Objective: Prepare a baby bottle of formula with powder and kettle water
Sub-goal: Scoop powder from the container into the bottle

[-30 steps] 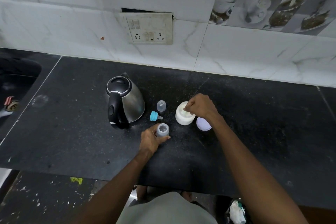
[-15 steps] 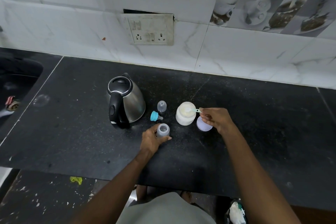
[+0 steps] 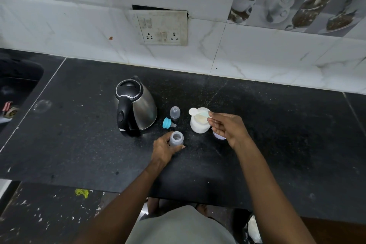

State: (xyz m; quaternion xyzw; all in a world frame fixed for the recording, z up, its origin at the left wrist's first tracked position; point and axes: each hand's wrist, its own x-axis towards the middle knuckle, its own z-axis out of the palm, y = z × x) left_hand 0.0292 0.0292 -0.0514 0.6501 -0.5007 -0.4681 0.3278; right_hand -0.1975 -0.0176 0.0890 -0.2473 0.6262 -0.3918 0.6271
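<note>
**Scoop over the open tub**

On the black counter (image 3: 79, 144) in front of me, my left hand (image 3: 163, 149) wraps its fingers and thumb around the small grey bottle (image 3: 176, 138), which stands upright with its mouth open. My right hand (image 3: 225, 127) pinches the handle of the pale scoop (image 3: 195, 112) between thumb and fingertips; the scoop's bowl sits over the far-left rim of the white formula tub (image 3: 198, 126), and I cannot tell how much powder it carries. The tub is open, with cream powder showing inside. Its pale lid (image 3: 219, 136) lies on the counter just right of it, mostly hidden under my right hand. Between the tub and the steel kettle (image 3: 136, 107) lie the blue teat ring (image 3: 168, 123), on its side, and the clear bottle cap (image 3: 175, 112), upright just behind it. The kettle stands left of the bottle, lid shut, black handle toward me. A switch plate (image 3: 161, 27) hangs on the white tiled wall behind.
</note>
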